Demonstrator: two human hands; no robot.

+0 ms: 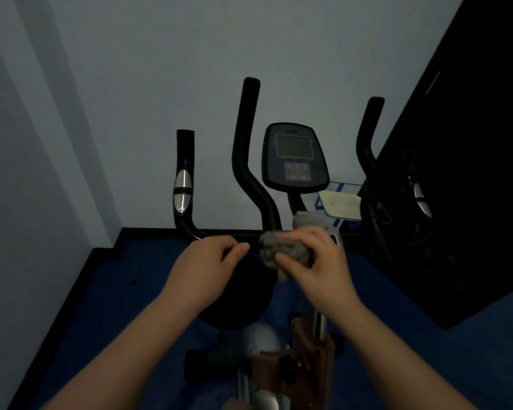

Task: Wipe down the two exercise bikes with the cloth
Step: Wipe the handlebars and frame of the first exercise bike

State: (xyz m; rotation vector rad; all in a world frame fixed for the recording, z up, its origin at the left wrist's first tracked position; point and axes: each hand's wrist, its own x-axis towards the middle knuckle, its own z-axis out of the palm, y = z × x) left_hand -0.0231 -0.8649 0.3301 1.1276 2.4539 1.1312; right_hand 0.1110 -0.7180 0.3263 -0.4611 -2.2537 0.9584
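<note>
An exercise bike stands in front of me, with black curved handlebars (245, 161) and a dark console (295, 156) with a grey screen. My right hand (317, 261) grips a crumpled grey cloth (282, 250) against the handlebar base, just under the console post. My left hand (211, 261) curls round the black bar to the left of the cloth. The bike's frame (302, 359) with brown and silver parts shows below my arms. Only this one bike is plainly in view.
A pale wall stands behind the bike and to the left. A tall black panel (471, 173) rises on the right. The floor is blue (107, 306) with a black skirting edge. A white object (341, 204) lies on the floor behind the console.
</note>
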